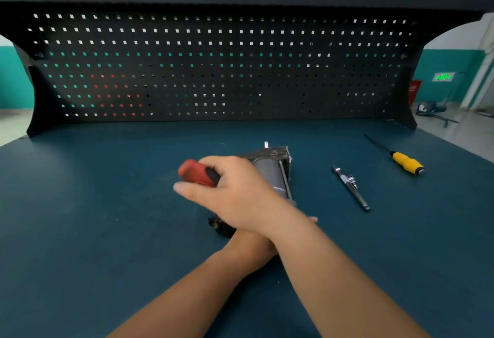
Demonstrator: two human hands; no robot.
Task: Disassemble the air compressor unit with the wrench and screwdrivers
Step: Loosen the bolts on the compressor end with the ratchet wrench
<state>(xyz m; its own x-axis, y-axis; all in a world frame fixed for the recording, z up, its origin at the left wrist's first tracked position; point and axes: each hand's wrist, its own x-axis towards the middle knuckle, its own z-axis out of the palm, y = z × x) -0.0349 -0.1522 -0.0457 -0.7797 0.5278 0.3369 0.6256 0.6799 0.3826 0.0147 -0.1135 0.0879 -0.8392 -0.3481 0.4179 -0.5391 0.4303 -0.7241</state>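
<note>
Compressor (272,172), a grey metal cylinder between dark end plates, lies mid-frame on the blue mat (93,204). My right hand (235,193) curls round a red screwdriver (196,173); my left hand (246,241) lies beneath, fingers hidden, so I cannot tell.

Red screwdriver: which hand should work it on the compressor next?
The right hand: it grips the red screwdriver at the compressor. The left hand is mostly hidden under the right arm.

A black perforated metal pegboard (240,70) backs the dark teal surface (80,204); teal-and-white wall (465,65), glowing green sign (443,76) at right.
</note>
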